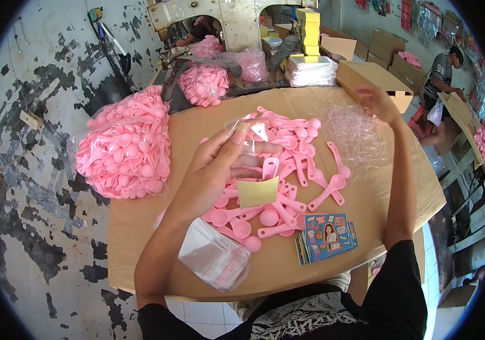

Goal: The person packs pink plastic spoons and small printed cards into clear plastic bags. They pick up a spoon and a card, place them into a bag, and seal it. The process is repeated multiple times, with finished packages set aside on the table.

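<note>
My left hand (213, 157) is closed on a clear plastic bag (259, 132), held up over the middle of the table. A pale yellow card (257, 193) shows at the bag's lower end, with a pink spoon handle (270, 168) just above it. Behind and below lies a loose heap of pink measuring spoons (285, 212). Off to the far right, my right hand (379, 104) is raised above a tangle of thin clear plastic strips (353, 139). Its fingers look bent and apart, and I see nothing in them.
Flat clear bags (214, 256) and a stack of blue printed cards (326, 238) lie along the near edge. A big bag of pink spoons (126, 147) stands left. Behind are a smaller spoon bag (203, 85), yellow stacks (310, 34) and a carton (374, 82). Another person (441, 76) sits far right.
</note>
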